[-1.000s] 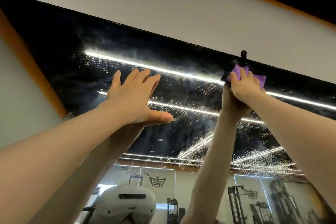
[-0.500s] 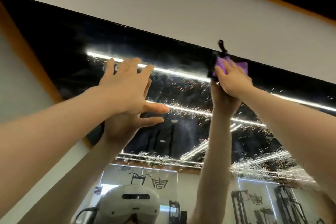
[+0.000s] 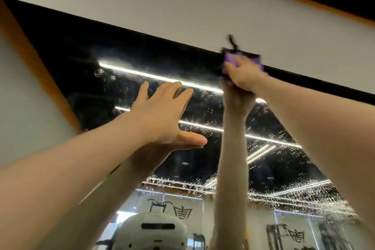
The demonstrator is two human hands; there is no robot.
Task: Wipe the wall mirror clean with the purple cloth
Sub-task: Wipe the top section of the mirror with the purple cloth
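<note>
The wall mirror (image 3: 81,50) fills most of the view, dark, streaked and dotted with water droplets. My right hand (image 3: 244,76) presses the purple cloth (image 3: 231,60) against the glass at the mirror's top edge, with its fingers over the cloth. A dark loop on the cloth sticks up over the white wall. With fingers straight and spread, my left hand (image 3: 162,111) lies flat on the glass to the left and lower. Both arms are mirrored in the glass.
A white wall (image 3: 182,6) runs above the mirror's black top edge, with an orange strip and a dark ceiling beyond. An orange frame (image 3: 40,79) borders the mirror on the left. Light strips, gym machines and a white headset are reflected lower down.
My right hand has slid the cloth leftward along the mirror's top edge. My left hand stays flat on the glass, its spot little changed.
</note>
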